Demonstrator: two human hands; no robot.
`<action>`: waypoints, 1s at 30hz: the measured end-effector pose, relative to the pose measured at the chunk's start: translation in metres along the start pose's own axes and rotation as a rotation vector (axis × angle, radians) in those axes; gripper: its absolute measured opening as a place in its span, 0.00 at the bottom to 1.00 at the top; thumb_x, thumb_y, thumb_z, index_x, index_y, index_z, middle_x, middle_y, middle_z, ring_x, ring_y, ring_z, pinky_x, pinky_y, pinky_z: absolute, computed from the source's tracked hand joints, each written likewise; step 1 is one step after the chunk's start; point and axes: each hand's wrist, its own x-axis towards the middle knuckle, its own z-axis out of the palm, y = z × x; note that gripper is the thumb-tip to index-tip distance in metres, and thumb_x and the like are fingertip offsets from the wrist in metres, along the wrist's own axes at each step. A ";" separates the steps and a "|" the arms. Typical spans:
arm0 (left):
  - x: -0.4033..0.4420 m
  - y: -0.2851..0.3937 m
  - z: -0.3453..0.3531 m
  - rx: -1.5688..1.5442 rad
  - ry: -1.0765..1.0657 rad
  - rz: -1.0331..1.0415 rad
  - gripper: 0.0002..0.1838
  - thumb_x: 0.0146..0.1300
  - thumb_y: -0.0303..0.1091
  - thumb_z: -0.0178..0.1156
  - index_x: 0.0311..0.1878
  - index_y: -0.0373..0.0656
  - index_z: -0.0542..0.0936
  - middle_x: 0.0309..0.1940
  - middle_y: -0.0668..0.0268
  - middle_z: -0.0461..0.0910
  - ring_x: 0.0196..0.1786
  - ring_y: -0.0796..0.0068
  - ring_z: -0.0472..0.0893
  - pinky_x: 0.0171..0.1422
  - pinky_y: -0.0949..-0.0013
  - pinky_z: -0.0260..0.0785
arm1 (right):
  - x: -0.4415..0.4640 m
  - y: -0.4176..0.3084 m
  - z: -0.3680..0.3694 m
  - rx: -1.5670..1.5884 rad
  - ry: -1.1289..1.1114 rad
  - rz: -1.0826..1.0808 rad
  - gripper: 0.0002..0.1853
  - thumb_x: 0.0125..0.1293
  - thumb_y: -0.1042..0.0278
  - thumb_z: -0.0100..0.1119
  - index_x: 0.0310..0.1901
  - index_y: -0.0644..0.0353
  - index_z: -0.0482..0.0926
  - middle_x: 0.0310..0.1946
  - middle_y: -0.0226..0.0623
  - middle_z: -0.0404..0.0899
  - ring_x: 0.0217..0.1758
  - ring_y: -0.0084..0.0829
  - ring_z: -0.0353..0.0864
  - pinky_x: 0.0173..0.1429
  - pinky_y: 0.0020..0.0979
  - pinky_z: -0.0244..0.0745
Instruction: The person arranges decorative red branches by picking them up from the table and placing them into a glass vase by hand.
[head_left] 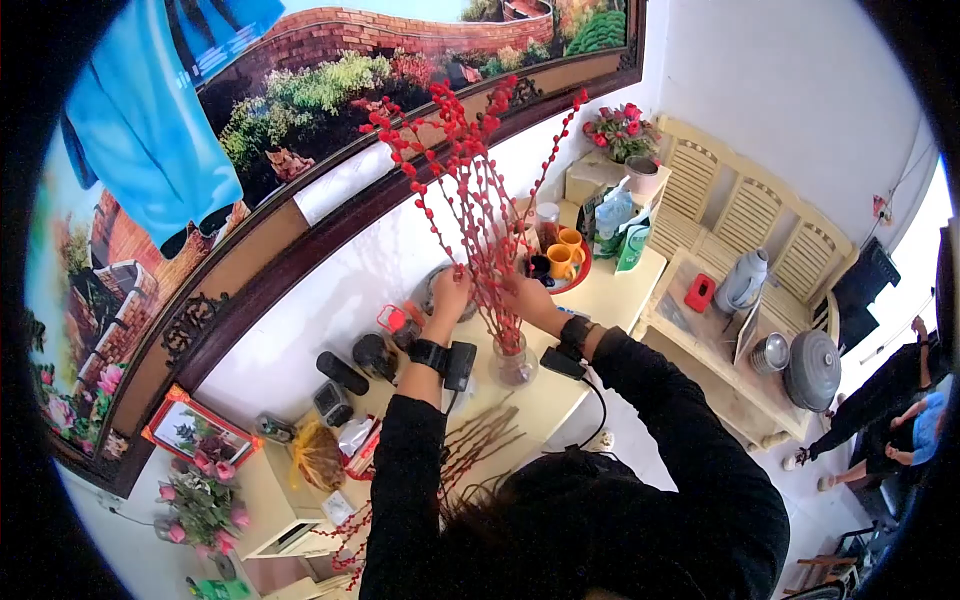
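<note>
A tall bunch of branches with red berries [470, 150] stands in a clear glass vase [514, 366] on the cream cabinet. My left hand [450, 292] is at the left side of the bunch, its fingers closed on a stem. On the opposite side, my right hand [530, 300] has its fingers closed around stems above the vase neck; its fingertips are partly hidden. More loose berry branches [480, 440] lie on the cabinet nearer to me, their stems pointing toward the vase. Both wrists wear black bands with cabled devices.
Orange mugs [562, 260] stand on a red-rimmed tray behind the vase. Dark jars [375, 355], a framed photo [200, 435] and pink flowers [205, 500] are leftward. A low table [720, 350] holds a kettle [742, 282] and a grey pot [812, 370]. People are at far right.
</note>
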 end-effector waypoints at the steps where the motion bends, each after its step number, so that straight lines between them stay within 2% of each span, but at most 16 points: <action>1: -0.002 -0.006 0.004 -0.065 0.011 -0.007 0.10 0.53 0.32 0.52 0.35 0.35 0.72 0.23 0.56 0.76 0.28 0.60 0.76 0.33 0.64 0.67 | -0.003 0.003 0.001 0.081 0.013 0.002 0.16 0.52 0.66 0.54 0.42 0.62 0.68 0.31 0.48 0.75 0.35 0.46 0.74 0.38 0.37 0.70; 2: -0.005 -0.013 0.007 -0.131 0.022 -0.015 0.11 0.53 0.32 0.52 0.37 0.35 0.72 0.24 0.58 0.76 0.28 0.62 0.77 0.33 0.66 0.67 | -0.005 0.006 0.002 0.162 0.025 0.003 0.18 0.52 0.68 0.53 0.46 0.61 0.66 0.34 0.48 0.74 0.37 0.46 0.74 0.40 0.37 0.70; 5: -0.023 -0.003 0.010 -0.027 0.223 0.142 0.13 0.52 0.29 0.52 0.41 0.35 0.69 0.27 0.59 0.76 0.30 0.66 0.77 0.34 0.68 0.67 | -0.015 0.004 0.000 0.271 0.079 -0.070 0.20 0.50 0.71 0.55 0.47 0.62 0.64 0.40 0.47 0.73 0.42 0.44 0.73 0.45 0.35 0.68; 6: -0.024 -0.007 0.012 -0.086 0.181 0.050 0.18 0.50 0.26 0.53 0.46 0.36 0.65 0.29 0.59 0.77 0.32 0.65 0.77 0.35 0.69 0.67 | -0.019 -0.002 -0.006 0.265 -0.004 0.073 0.23 0.51 0.72 0.54 0.51 0.60 0.62 0.44 0.46 0.71 0.47 0.43 0.71 0.48 0.34 0.66; 9: -0.047 0.032 0.012 -0.076 0.162 -0.003 0.26 0.49 0.22 0.52 0.54 0.38 0.60 0.33 0.58 0.76 0.36 0.66 0.76 0.39 0.69 0.67 | -0.026 -0.002 -0.007 0.206 -0.035 -0.098 0.29 0.51 0.72 0.53 0.56 0.58 0.57 0.50 0.48 0.67 0.50 0.45 0.68 0.50 0.35 0.65; 12: -0.044 0.012 0.035 -0.145 0.098 0.159 0.32 0.49 0.19 0.50 0.60 0.40 0.53 0.39 0.57 0.73 0.41 0.68 0.75 0.42 0.70 0.67 | -0.031 -0.007 -0.007 0.049 -0.112 -0.260 0.33 0.51 0.72 0.52 0.60 0.56 0.52 0.55 0.49 0.60 0.55 0.47 0.63 0.56 0.37 0.60; 15: -0.046 0.012 0.037 -0.212 0.044 0.149 0.34 0.50 0.18 0.49 0.62 0.42 0.51 0.43 0.57 0.71 0.45 0.71 0.73 0.44 0.71 0.66 | -0.036 -0.013 -0.009 0.174 -0.228 -0.191 0.34 0.50 0.71 0.50 0.61 0.54 0.51 0.58 0.48 0.55 0.57 0.49 0.59 0.60 0.42 0.51; 18: -0.052 0.030 0.029 -0.272 0.095 0.119 0.31 0.51 0.20 0.50 0.60 0.41 0.54 0.44 0.58 0.70 0.44 0.72 0.73 0.43 0.73 0.66 | -0.035 -0.008 0.002 0.096 -0.167 -0.259 0.34 0.49 0.72 0.49 0.60 0.54 0.52 0.56 0.49 0.57 0.57 0.49 0.59 0.62 0.45 0.46; 21: -0.055 0.038 0.021 -0.236 0.177 0.074 0.27 0.54 0.25 0.49 0.59 0.38 0.57 0.42 0.60 0.72 0.39 0.72 0.73 0.43 0.75 0.66 | -0.034 -0.012 0.012 0.055 -0.120 -0.254 0.31 0.49 0.77 0.49 0.58 0.56 0.55 0.50 0.50 0.64 0.45 0.45 0.69 0.47 0.35 0.66; 24: -0.055 0.036 0.015 -0.226 0.208 0.021 0.24 0.54 0.28 0.52 0.56 0.39 0.62 0.34 0.61 0.75 0.33 0.75 0.74 0.37 0.74 0.66 | -0.034 -0.016 0.016 0.041 -0.022 -0.314 0.31 0.48 0.76 0.49 0.58 0.56 0.57 0.50 0.51 0.63 0.44 0.45 0.71 0.45 0.37 0.67; 27: -0.054 0.044 0.008 -0.333 0.189 -0.027 0.25 0.54 0.34 0.54 0.54 0.37 0.63 0.29 0.62 0.75 0.29 0.76 0.74 0.32 0.73 0.66 | -0.024 -0.011 0.016 -0.070 0.044 -0.394 0.28 0.48 0.74 0.50 0.55 0.58 0.60 0.51 0.51 0.62 0.43 0.46 0.71 0.44 0.39 0.68; 30: -0.053 0.065 0.004 -0.102 0.258 0.025 0.26 0.53 0.39 0.56 0.53 0.36 0.64 0.28 0.61 0.75 0.27 0.74 0.74 0.30 0.72 0.65 | -0.022 -0.012 0.007 -0.059 -0.143 -0.278 0.24 0.48 0.71 0.51 0.50 0.60 0.64 0.51 0.52 0.62 0.43 0.47 0.71 0.44 0.39 0.67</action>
